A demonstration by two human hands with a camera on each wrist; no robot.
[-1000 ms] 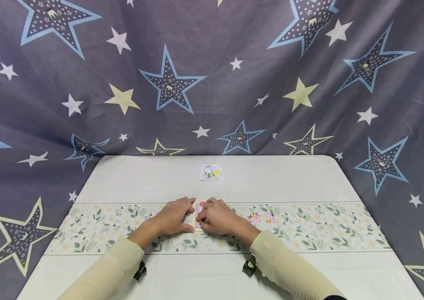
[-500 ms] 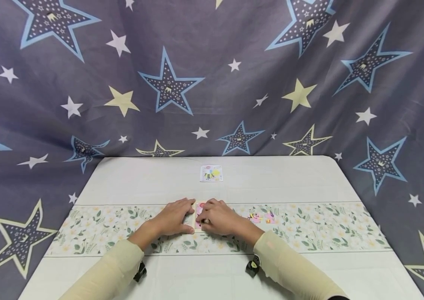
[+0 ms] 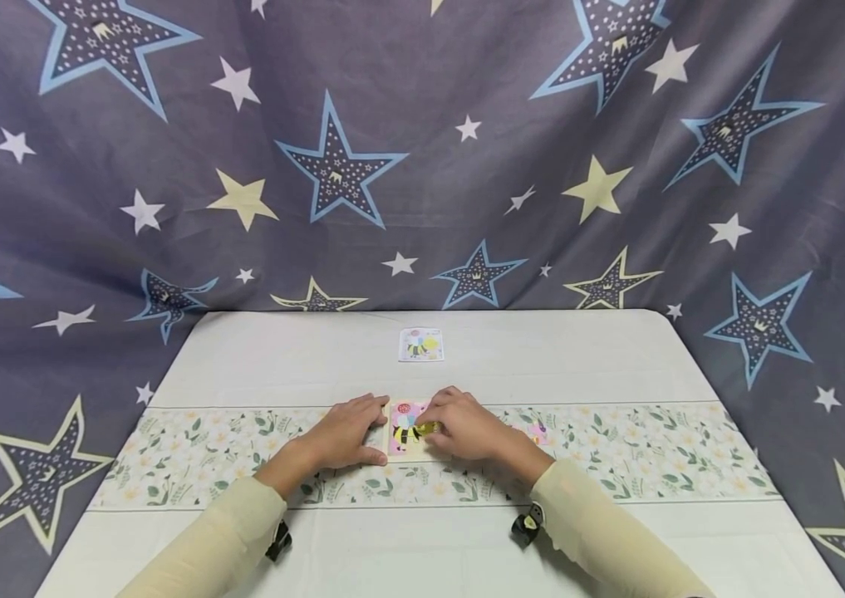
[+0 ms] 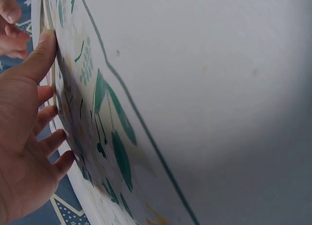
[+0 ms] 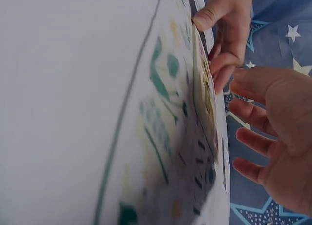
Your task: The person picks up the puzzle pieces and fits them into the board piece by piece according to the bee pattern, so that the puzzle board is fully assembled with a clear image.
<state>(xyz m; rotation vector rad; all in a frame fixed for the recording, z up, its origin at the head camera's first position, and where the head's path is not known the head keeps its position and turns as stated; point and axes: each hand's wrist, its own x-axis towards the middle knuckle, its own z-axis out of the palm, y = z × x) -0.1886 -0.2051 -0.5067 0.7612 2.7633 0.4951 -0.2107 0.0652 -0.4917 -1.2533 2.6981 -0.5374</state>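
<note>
A small jigsaw puzzle (image 3: 404, 433) with a bee on pink lies on the floral strip in the head view. My left hand (image 3: 345, 432) holds its left side, thumb at the near corner and fingertips at the far corner. In the left wrist view the thumb (image 4: 45, 47) presses on the board's edge. My right hand (image 3: 464, 425) hovers over the puzzle's right part and hides some of it. Its fingers (image 5: 253, 115) are loosely bent, with nothing showing between them in the right wrist view. A loose pink puzzle piece (image 3: 537, 433) lies to the right, beyond the right wrist.
A picture card (image 3: 421, 345) with the same bee lies farther back on the white table (image 3: 280, 357). The floral strip (image 3: 639, 453) runs across the table. A star-patterned curtain (image 3: 422, 141) stands behind and at both sides.
My right hand has lifted and moved right across the puzzle, uncovering the bee's striped body. Its forearm now partly covers the loose pieces. The left hand has stayed in place.
</note>
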